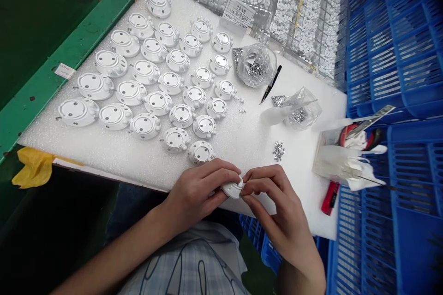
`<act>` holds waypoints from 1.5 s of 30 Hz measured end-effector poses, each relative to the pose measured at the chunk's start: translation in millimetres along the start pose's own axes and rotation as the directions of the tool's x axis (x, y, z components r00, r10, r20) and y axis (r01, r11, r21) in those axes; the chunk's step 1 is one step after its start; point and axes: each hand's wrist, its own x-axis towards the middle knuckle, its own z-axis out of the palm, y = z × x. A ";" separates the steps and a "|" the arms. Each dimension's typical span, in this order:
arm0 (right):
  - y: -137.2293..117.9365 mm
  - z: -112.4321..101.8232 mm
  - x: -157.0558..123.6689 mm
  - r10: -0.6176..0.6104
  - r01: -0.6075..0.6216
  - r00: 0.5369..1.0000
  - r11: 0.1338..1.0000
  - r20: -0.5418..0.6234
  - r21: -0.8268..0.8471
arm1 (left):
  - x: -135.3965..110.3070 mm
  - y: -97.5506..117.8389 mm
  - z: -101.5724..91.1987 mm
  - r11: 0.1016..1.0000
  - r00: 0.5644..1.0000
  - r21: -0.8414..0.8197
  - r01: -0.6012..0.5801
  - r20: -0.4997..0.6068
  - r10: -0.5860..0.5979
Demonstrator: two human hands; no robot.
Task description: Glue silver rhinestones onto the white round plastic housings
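Left hand (pixel 197 191) and right hand (pixel 278 205) close together; both curled inward

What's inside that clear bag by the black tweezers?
The clear plastic bag holds lots of small shiny silver pieces. The crumpled plastic hides their exact shapes, and anything at the bottom of the pile cannot be seen.

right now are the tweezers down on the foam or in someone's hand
On the foam: the black tweezers lie flat on the white foam sheet, untouched; the left hand and right hand both hold a white part.
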 end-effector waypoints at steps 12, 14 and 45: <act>3.3 -0.2 3.4 0.023 -0.023 1.000 1.000 -0.022 0.015 | -3.3 -3.8 1.0 0.997 0.999 0.066 -0.030 0.035 0.028; 4.3 1.6 4.2 0.030 -0.027 0.999 0.997 -0.035 0.075 | -3.5 -3.6 0.6 0.998 0.999 0.054 -0.026 0.038 0.024; 17.4 3.7 12.3 0.072 -0.065 0.997 0.943 -0.010 0.325 | -1.1 -0.1 -0.2 0.996 0.995 0.031 0.080 0.060 -0.081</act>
